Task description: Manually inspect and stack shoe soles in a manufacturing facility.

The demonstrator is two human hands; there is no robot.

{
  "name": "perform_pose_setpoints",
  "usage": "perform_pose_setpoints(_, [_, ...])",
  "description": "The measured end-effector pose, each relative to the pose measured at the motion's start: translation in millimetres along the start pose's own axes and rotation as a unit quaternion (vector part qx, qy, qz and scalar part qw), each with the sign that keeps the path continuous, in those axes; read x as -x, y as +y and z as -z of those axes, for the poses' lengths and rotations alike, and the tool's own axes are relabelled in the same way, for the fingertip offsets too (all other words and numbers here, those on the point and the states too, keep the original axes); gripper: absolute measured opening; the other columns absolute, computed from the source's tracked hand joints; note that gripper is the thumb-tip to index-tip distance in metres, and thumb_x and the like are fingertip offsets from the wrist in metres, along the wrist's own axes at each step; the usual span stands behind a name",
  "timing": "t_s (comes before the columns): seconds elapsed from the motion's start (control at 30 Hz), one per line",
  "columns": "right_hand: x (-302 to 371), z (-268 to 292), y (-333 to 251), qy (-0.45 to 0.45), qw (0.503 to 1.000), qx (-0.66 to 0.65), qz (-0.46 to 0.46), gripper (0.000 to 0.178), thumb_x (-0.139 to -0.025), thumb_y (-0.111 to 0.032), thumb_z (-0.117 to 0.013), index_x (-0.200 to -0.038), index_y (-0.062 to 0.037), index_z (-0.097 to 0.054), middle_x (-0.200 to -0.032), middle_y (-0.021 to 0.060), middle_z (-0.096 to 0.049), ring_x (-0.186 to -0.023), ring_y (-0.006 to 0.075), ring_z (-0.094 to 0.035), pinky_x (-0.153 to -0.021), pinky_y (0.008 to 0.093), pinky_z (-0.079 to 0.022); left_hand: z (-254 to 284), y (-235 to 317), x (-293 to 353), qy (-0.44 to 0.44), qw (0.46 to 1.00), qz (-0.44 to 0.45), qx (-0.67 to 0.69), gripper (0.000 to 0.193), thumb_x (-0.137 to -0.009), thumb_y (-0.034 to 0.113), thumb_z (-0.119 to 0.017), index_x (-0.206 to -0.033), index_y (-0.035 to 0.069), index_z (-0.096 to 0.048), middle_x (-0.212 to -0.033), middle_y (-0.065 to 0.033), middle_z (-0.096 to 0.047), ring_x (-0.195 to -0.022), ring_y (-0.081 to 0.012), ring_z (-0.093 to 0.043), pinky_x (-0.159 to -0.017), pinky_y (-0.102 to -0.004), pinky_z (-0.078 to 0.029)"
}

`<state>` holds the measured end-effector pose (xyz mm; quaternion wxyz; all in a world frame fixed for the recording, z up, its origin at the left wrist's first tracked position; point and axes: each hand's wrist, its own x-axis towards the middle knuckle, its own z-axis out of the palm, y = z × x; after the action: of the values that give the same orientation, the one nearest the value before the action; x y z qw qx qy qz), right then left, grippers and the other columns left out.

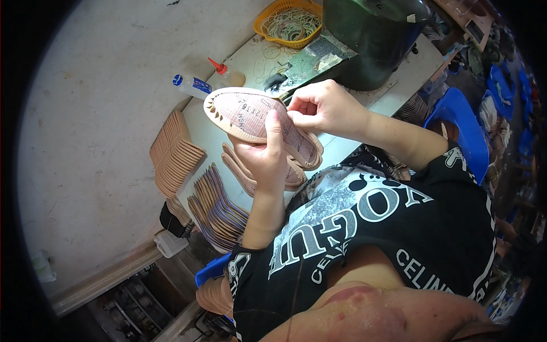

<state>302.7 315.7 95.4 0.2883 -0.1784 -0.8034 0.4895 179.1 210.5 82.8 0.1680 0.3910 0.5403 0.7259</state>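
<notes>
A tan insole (254,114) with a pinkish-brown printed underside is held up above the white table. Small gathered pleats show along its toe edge, at the left end. My left hand (263,157) grips it from below, the thumb lying flat across the printed face. At the insole's far-right edge, near its waist, my right hand (322,108) has its fingers curled and pinched against the rim. Anything thin between those fingertips is too small to make out. Below my left hand, more insoles (242,171) lie on the table, partly hidden by my wrist.
Stacked insoles (174,154) and a fanned row of insoles (216,205) stand at the left. Beyond the hands are a red-tipped bottle (231,74), a white-and-blue bottle (192,84), a yellow basket (289,24) of elastic bands and a dark machine (373,40). A blue chair (464,134) is at the right.
</notes>
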Motion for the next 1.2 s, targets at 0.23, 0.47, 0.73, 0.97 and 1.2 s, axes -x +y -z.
perform_pose_setpoints(0.23, [-2,-3,4,0.039,0.992,0.116,0.030,0.020,-0.072,-0.020,-0.067,-0.072,-0.0020,-0.060,-0.063,0.0090,-0.060,-0.057,0.0204,-0.060,-0.056,0.0327,-0.048,0,1,10,0.013,0.999,0.017,-0.043,0.042,-0.086,0.005,-0.064,-0.120,-0.005,-0.041,-0.108,-0.0131,-0.058,-0.093,-0.0161,-0.060,-0.082,-0.0274,-0.049])
perform_pose_setpoints(0.47, [36,-24,25,-0.237,0.852,-0.378,-0.272,0.031,-0.094,-0.032,-0.055,-0.109,-0.0049,-0.057,-0.086,0.0025,-0.064,-0.066,0.0082,-0.061,-0.052,0.0211,-0.049,22,-31,-12,0.093,0.991,0.048,0.080,0.033,-0.090,0.006,-0.060,-0.118,-0.002,-0.045,-0.107,-0.0115,-0.059,-0.094,-0.0163,-0.061,-0.082,-0.0292,-0.050])
perform_pose_setpoints(0.73, [58,-38,22,-0.156,0.831,-0.442,-0.300,0.025,-0.099,-0.022,-0.043,-0.115,-0.0031,-0.046,-0.076,0.0040,-0.060,-0.050,0.0066,-0.057,-0.041,0.0165,-0.042,30,-80,-28,0.092,0.971,0.188,0.119,0.023,-0.091,0.009,-0.056,-0.111,-0.002,-0.052,-0.101,-0.0102,-0.063,-0.089,-0.0165,-0.063,-0.079,-0.0289,-0.051])
perform_pose_setpoints(0.97, [52,-27,31,-0.082,0.855,-0.405,-0.312,0.023,-0.097,-0.023,-0.050,-0.103,-0.0012,-0.053,-0.070,0.0022,-0.060,-0.045,0.0039,-0.052,-0.037,0.0154,-0.037,25,-78,-36,0.051,0.982,0.176,0.047,0.022,-0.091,0.012,-0.059,-0.107,-0.002,-0.054,-0.100,-0.0103,-0.064,-0.088,-0.0152,-0.063,-0.079,-0.0269,-0.051])
perform_pose_setpoints(1.2, [17,-24,38,-0.081,0.863,-0.405,-0.291,0.024,-0.096,-0.023,-0.051,-0.092,-0.0006,-0.058,-0.065,0.0020,-0.061,-0.043,0.0022,-0.051,-0.035,0.0139,-0.036,26,-97,-64,0.071,0.987,0.141,0.000,0.024,-0.090,0.017,-0.061,-0.104,-0.002,-0.057,-0.097,-0.0102,-0.065,-0.084,-0.0155,-0.064,-0.076,-0.0276,-0.051])
